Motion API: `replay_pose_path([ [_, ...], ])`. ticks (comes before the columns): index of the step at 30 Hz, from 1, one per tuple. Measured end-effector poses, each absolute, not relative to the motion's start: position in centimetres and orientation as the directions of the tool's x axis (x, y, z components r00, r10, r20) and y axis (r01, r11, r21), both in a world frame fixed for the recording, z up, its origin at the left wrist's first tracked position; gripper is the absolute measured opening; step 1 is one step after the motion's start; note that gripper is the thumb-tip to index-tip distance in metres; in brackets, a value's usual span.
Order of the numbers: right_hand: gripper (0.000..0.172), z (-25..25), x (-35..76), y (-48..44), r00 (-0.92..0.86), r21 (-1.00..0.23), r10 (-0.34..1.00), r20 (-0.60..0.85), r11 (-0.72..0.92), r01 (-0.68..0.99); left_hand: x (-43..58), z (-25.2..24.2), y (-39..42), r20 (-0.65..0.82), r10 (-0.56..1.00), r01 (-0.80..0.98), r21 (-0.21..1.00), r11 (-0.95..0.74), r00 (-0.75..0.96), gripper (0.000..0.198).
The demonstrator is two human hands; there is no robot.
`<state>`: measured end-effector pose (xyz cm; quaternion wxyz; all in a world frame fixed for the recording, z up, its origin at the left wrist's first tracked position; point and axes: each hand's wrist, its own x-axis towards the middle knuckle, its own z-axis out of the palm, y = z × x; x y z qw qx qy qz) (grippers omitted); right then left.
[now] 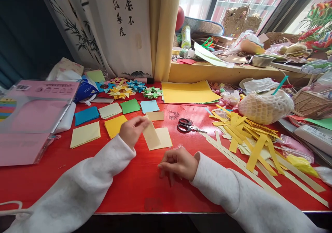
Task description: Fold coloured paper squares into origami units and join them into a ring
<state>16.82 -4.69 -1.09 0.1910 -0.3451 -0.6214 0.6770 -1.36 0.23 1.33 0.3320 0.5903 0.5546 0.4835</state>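
My left hand (133, 131) pinches a cream paper piece (150, 136) by its upper edge. This piece hangs upright over another cream paper (166, 138), partly covering it. Just behind lies a narrow tan paper (155, 115). My right hand (177, 164) hovers low over the red table (135, 191), its fingers curled together with no paper showing in them. Left of my left hand is a yellow paper stack (112, 126); near it sit green (130, 106), blue (86, 115), light blue (149, 106) and cream stacks (85, 134).
Black-handled scissors (184, 125) lie beyond my right hand. A heap of yellow and cream strips (241, 132) spreads on the right, beside a net-wrapped fruit (266, 105). Folded paper rings (121, 92) and large yellow sheets (190, 91) line the back. A pink packet (36, 119) stands left.
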Motion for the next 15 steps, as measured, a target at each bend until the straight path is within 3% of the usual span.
replay_pose_path([
  [3, 0.024, -1.0, 16.8, -4.8, -0.702, -0.969, 0.668, -0.245, -0.152, 0.194, -2.1, 1.5, 1.2, 0.187, 0.961, 0.123, 0.979, -0.164, -0.204, 0.026],
  [5, 0.024, -0.8, 16.8, -4.7, -0.702, -0.964, 0.661, -0.264, -0.178, 0.195, -2.1, 1.3, 1.5, 0.181, 0.97, 0.06, 0.983, -0.174, -0.164, 0.034],
  [7, 0.024, -0.7, 16.8, -4.6, -0.705, -0.962, 0.654, -0.273, -0.193, 0.193, -2.0, 0.9, 1.5, 0.196, 0.978, 0.092, 0.978, -0.19, -0.069, 0.042],
  [9, 0.025, -0.6, 16.8, -4.5, -0.71, -0.961, 0.648, -0.275, -0.199, 0.192, -1.7, 0.4, 1.2, 0.271, 0.963, 0.252, 0.931, -0.263, 0.004, 0.047],
  [12, 0.027, -0.5, 16.8, -4.5, -0.704, -0.96, 0.653, -0.278, -0.203, 0.192, -1.6, -0.2, 0.7, 0.481, 0.851, 0.568, 0.647, -0.508, 0.213, 0.035],
  [15, 0.029, -0.4, 16.8, -4.5, -0.692, -0.959, 0.664, -0.283, -0.213, 0.187, -1.6, -0.3, 0.0, 0.541, 0.691, 0.648, 0.313, -0.695, 0.48, 0.022],
])
